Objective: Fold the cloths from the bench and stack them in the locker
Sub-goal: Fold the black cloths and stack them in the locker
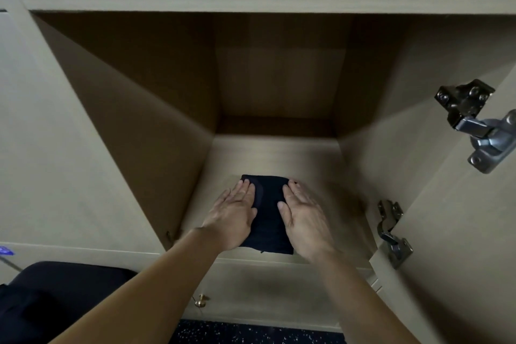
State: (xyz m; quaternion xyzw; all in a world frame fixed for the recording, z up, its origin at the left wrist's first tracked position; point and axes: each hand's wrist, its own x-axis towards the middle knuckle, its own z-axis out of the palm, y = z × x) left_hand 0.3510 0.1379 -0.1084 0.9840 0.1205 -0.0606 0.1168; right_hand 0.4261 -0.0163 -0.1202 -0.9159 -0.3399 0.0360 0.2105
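My left hand [237, 212] and right hand [304, 220] lie flat with straight fingers, pressing the sides of one folded dark cloth [269, 215]. It sits at the front edge of the locker [279, 153] floor. I think it is the first one in. The door [460, 232] stands open on the right.

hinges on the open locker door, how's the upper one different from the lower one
The upper hinge sits higher on the right side and is cut by the picture's right edge; the lower hinge sits near the locker floor, wholly in view. The upper hinge looks larger and shinier; the lower hinge looks smaller and duller. Both are metal, swung open.
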